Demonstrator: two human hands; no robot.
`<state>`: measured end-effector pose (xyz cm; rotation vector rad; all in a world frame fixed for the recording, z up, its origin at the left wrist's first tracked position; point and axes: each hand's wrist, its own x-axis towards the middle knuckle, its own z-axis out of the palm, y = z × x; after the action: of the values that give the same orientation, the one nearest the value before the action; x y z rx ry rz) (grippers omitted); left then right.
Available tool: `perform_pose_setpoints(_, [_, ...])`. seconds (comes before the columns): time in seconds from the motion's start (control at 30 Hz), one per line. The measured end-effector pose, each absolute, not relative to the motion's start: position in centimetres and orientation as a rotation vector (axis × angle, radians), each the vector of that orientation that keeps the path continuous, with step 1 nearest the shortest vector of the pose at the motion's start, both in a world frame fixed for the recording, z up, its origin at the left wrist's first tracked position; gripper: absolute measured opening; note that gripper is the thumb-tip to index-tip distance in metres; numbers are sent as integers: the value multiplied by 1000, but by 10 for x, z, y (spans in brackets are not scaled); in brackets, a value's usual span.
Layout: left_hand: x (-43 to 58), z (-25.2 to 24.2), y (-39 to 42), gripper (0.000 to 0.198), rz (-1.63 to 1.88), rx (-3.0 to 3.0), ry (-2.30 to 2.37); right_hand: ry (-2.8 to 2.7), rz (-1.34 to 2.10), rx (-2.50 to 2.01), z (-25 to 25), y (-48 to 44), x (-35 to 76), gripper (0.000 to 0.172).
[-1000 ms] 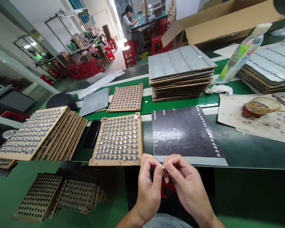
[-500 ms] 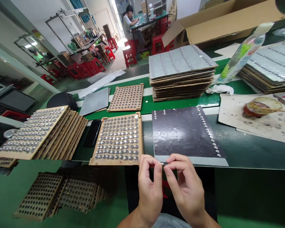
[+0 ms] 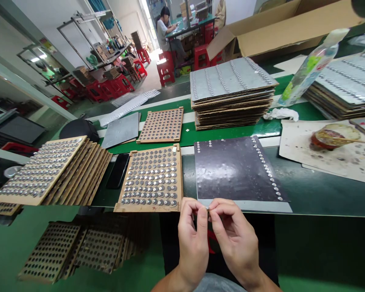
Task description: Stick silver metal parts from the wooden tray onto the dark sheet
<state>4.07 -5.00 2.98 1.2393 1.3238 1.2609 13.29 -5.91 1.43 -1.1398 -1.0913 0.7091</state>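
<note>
My left hand [image 3: 194, 239] and my right hand [image 3: 233, 239] meet fingertip to fingertip just off the table's front edge. Between their pinched fingers shows a tiny shiny metal piece [image 3: 207, 208], mostly covered, so its kind is unclear. Beyond the hands lies a dark sheet [image 3: 228, 172] bearing a long row of small round metal pieces [image 3: 266, 168] at its right and a few along its top. Left of it, a wooden board [image 3: 179, 178] carries rows of dark round discs, many topped with shiny pieces.
Stacked boards [image 3: 76, 178] with metal pieces stand at the left, beside a black phone [image 3: 118, 172]. Behind are a second peg board [image 3: 162, 125] and a tall stack of sheets [image 3: 232, 115]. A bottle [image 3: 313, 69] and a jar of amber stuff [image 3: 330, 140] with a stick are at the right.
My right hand has moved slightly left, so the fingertips of both hands now come together around the tiny metal piece. The boards and sheets stay where they were.
</note>
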Motion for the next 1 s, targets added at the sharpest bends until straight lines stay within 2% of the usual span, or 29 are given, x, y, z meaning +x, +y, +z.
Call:
perform_pose_setpoints(0.2, [39, 30, -48, 35, 1235, 1268, 1313, -962, 913, -1099, 19, -54, 137, 12])
perform_pose_setpoints(0.43, [32, 28, -47, 37, 1187, 1300, 1317, -660, 1336, -977, 21, -38, 142, 33])
perform_pose_setpoints(0.53, [15, 22, -36, 36, 1121, 1354, 1437, -705, 1258, -1112, 10, -31, 151, 32])
perform_pose_setpoints(0.83, [-109, 16, 52, 22, 807, 1421, 2365, -1027, 917, -1457, -23, -13, 176, 35])
perform_pose_setpoints(1.0, [-133, 13, 57, 22, 615, 1453, 2524, -1091, 857, -1486, -28, -8, 175, 37])
